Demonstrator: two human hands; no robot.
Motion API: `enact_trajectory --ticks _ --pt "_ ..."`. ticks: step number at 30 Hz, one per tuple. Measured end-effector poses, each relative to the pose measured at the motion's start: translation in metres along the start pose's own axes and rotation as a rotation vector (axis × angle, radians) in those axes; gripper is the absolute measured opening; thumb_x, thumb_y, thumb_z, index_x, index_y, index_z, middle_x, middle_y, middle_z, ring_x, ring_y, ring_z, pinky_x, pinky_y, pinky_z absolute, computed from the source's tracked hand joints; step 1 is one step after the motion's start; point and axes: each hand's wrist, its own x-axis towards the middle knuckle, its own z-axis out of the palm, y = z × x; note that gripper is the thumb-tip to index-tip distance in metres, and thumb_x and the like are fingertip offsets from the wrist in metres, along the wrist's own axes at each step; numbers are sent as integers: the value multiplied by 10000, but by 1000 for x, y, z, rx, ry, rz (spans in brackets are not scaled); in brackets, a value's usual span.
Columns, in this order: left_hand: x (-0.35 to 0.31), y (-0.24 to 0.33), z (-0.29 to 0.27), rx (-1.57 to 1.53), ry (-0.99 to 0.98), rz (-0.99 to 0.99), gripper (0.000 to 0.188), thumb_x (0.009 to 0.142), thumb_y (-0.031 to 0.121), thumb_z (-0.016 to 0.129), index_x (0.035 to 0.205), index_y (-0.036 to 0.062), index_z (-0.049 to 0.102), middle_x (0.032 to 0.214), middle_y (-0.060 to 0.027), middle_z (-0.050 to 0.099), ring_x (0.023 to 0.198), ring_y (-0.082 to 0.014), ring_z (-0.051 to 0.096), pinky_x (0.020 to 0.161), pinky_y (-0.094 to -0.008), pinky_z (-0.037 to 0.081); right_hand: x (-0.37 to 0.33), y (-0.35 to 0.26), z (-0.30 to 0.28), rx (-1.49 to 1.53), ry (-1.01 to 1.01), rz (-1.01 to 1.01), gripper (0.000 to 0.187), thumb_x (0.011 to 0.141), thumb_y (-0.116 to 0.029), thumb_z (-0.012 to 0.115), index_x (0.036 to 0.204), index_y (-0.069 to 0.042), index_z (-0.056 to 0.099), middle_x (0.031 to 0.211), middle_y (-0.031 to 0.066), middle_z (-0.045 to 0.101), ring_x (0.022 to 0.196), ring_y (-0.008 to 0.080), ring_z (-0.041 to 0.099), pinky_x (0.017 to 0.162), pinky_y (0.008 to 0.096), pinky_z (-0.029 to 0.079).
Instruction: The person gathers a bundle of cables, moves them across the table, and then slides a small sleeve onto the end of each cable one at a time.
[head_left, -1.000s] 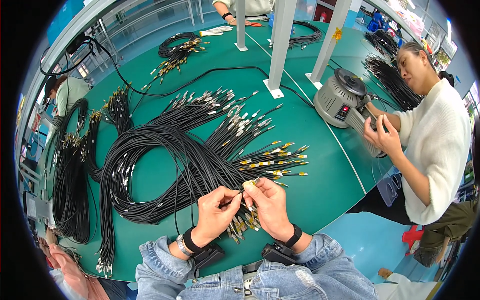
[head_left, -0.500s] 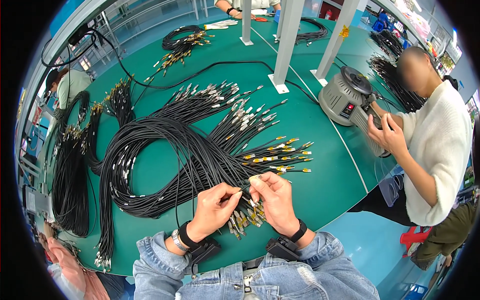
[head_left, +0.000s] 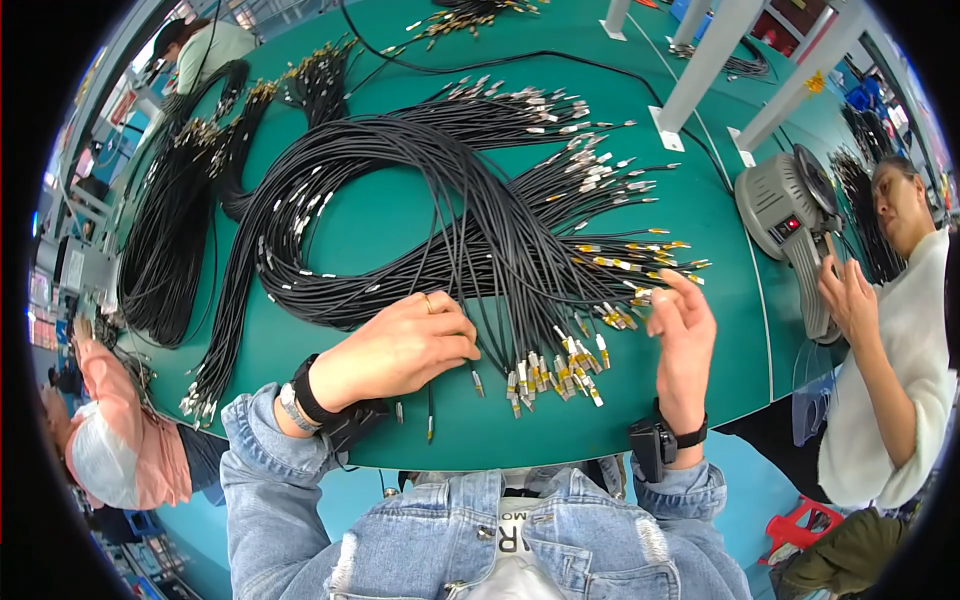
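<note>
A large looped bundle of black cables point(head_left: 390, 140) lies on the green table, its ends fanned out to the right. My left hand point(head_left: 395, 345) is over the near side of the bundle, fingers curled together at a single black cable whose metal connector point(head_left: 478, 383) shows just below the fingertips; the grip itself is partly hidden. Apart from it, my right hand point(head_left: 685, 345) is raised at the right of the cable ends, fingers bent but apart, with nothing visible in it. Between the hands lies a cluster of connectors with yellow tags point(head_left: 560, 375).
More black cable bundles point(head_left: 165, 270) lie at the left. Right of my hands stands a grey machine point(head_left: 775, 205) with a round dark top, beside a co-worker in a white sweater point(head_left: 890, 380). Metal posts point(head_left: 690, 85) rise from the table. Another person in pink point(head_left: 125, 420) is at lower left.
My hands have separated: the left has moved leftward, and the right has moved right and opened away from the cable they were both at. The whole view has shifted, showing more of the near table edge.
</note>
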Motion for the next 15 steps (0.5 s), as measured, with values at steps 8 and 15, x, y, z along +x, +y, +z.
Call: enact_trajectory --ticks 8,15 --pt "-8 -2 19 191 -147 -19 157 750 175 702 889 115 662 837 -7 572 955 -182 536 879 -350 391 -21 -11 10 -182 -21 -102 137 889 -63 586 994 19 612 780 -15 541 665 52 458 576 204 360" --pt "11 7 6 41 165 37 155 752 189 733 859 106 657 747 8 577 770 -159 561 825 -346 378 -50 -15 47 -389 -413 -369 119 832 6 627 949 29 622 889 66 611 779 110 572 694 219 455"
